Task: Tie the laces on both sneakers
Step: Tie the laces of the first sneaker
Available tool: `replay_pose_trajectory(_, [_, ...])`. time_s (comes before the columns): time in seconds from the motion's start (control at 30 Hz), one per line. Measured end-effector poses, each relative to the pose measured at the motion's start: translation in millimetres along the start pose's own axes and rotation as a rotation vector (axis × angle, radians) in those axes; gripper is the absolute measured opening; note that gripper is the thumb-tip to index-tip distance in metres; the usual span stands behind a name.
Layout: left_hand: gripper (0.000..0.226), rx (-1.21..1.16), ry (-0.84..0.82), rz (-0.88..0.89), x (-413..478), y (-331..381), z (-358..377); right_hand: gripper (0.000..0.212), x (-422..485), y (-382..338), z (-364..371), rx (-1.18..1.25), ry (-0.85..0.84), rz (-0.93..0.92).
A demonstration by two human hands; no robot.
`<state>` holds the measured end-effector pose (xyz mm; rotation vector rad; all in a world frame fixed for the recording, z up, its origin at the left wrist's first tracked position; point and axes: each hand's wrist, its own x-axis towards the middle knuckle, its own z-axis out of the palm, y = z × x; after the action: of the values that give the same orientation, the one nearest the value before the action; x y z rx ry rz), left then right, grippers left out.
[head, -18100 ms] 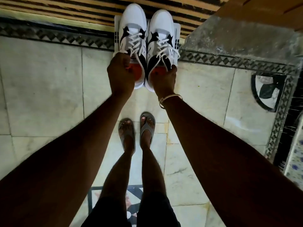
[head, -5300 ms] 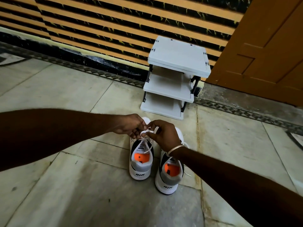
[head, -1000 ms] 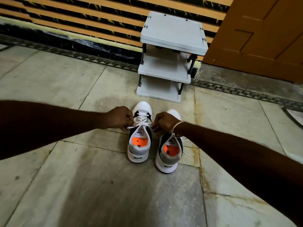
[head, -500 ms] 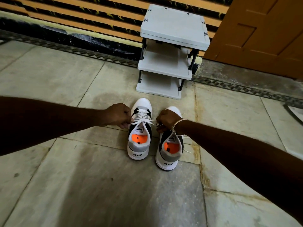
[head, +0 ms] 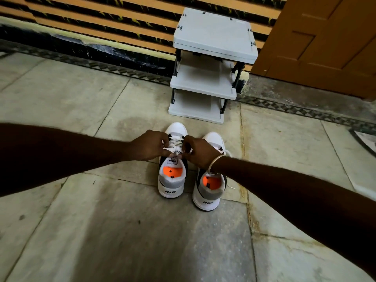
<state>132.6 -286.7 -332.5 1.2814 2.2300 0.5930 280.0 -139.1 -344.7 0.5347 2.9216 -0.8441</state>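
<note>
Currently, the laces [head: 175,150] of the left sneaker [head: 173,161] are being tied, with the knot being formed just above the tongue. Both hands are being held close together over that shoe. A lace end is being pinched by the left hand [head: 151,145], fingers curled shut on it, and the other end is being gripped likewise by the right hand [head: 200,151]. The strands between them are being drawn outward from a small bunch at the middle; whether loops are already formed cannot be told.

The pair is being kept on the floor [head: 122,231], heels toward the person, in front of a grey shoe rack [head: 203,82]. The right sneaker [head: 209,186] is being left untouched just beside the first, partly crossed by the right forearm, with a loose lace end [head: 231,187] trailing onto the floor, so it is judged not yet tied. Roughly the first half of the task is being worked. Next, the knot is judged to need an even sideways pull, after which both hands are to be shifted to the right sneaker.
</note>
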Motion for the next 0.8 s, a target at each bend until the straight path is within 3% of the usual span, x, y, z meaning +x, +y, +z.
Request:
replay_pose_trajectory(0.1, [0.032, -0.09, -0.03, -0.026, 2, 3, -2, 0.032, 0, 1, 0, 0.056, 0.013, 0.046])
replay_pose_trajectory(0.23, [0.015, -0.081, -0.038, -0.018, 3, 8, -7, 0.021, 1, 4, -3, -0.106, -0.068, 0.034])
replay_pose_trajectory(0.4, [0.008, -0.05, -0.06, -0.019, 0, 4, -8, 0.023, -3, 8, -2, -0.191, -0.063, 0.015])
replay_pose_trajectory(0.53, [0.01, 0.009, -0.046, -0.017, 0, 6, -8, 0.016, -8, 4, -4, -0.035, -0.057, 0.042])
replay_pose_trajectory(0.67, [0.012, 0.047, -0.034, 0.004, -2, 6, -8, 0.027, -10, 0, -3, 0.115, -0.158, 0.132])
replay_pose_trajectory(0.8, [0.013, 0.087, -0.031, 0.032, -4, 8, -11, 0.025, -7, 1, -6, -0.136, -0.178, -0.013])
